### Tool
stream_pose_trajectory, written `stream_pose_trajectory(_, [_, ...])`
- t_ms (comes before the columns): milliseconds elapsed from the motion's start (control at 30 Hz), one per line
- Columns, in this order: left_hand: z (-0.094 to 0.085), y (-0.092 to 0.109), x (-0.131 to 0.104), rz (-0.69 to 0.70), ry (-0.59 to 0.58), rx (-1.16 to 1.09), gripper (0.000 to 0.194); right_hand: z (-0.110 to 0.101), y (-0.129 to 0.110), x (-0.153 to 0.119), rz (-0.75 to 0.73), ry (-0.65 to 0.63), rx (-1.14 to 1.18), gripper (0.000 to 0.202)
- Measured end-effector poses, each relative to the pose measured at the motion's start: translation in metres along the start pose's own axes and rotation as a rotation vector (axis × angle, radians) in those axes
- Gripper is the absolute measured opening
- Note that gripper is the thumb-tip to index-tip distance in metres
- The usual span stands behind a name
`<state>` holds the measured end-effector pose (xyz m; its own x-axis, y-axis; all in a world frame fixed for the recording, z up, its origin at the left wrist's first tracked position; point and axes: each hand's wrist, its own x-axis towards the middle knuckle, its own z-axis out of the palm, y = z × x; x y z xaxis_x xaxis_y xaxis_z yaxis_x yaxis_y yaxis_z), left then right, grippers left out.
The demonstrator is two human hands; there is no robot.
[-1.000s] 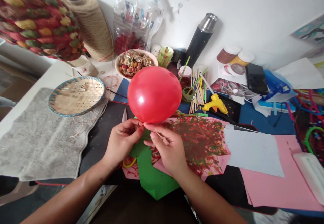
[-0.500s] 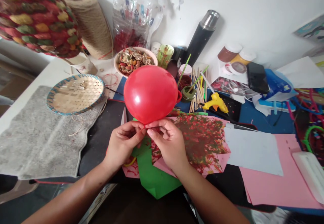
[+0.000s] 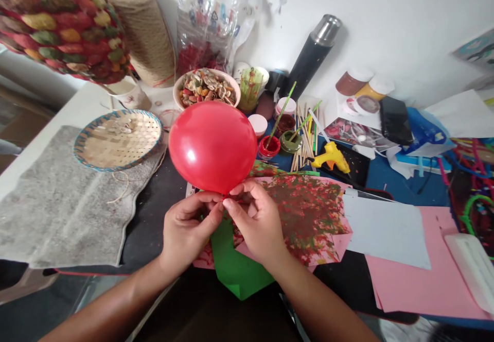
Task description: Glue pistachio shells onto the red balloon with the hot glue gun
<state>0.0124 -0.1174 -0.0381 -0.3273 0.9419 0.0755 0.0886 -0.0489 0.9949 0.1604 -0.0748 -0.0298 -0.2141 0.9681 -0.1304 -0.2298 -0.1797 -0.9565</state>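
Note:
An inflated red balloon [image 3: 213,146] is held up over the table, its neck pointing down toward me. My left hand [image 3: 191,223] pinches the neck between thumb and forefinger from the left. From the other side, my right hand [image 3: 257,218] pinches the same neck, the fingertips of both hands almost meeting. Whether the neck is knotted is hidden by the fingers. Below the hands lie a green paper sheet [image 3: 241,275] and a pink sheet smeared with red, green and brown paint [image 3: 312,213].
Behind the balloon stand a bowl of painted shells [image 3: 206,87], open paint jars [image 3: 269,147] and a dark thermos [image 3: 311,56]. A yellow glue gun [image 3: 331,157] lies to the right. At left, a woven basket [image 3: 118,138] rests on grey cloth [image 3: 73,203] near a twine spool [image 3: 144,33].
The balloon has tipped and shifted to the left, uncovering a red paint jar and a pink-lidded jar behind it. Both hands still pinch its neck. The view has moved slightly.

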Motion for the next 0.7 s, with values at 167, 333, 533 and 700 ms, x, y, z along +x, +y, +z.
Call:
stream_pose_trajectory(167, [-0.001,0.005,0.002,0.195,0.000,0.224,0.011,0.000,-0.004,-0.005,0.002,-0.033,-0.087,0.010])
stream_pose_trajectory(333, [0.000,0.009,0.004,0.072,0.003,0.117,0.009,-0.003,-0.009,-0.004,-0.013,-0.052,-0.158,0.006])
stream_pose_trajectory(533, [0.002,0.014,0.006,-0.331,-0.072,-0.348,0.011,-0.008,-0.011,-0.002,0.008,-0.103,-0.125,0.006])
stream_pose_trajectory(700, [0.007,0.022,0.007,-0.491,-0.028,-0.522,0.029,-0.009,-0.013,-0.006,-0.106,-0.101,-0.205,0.007])
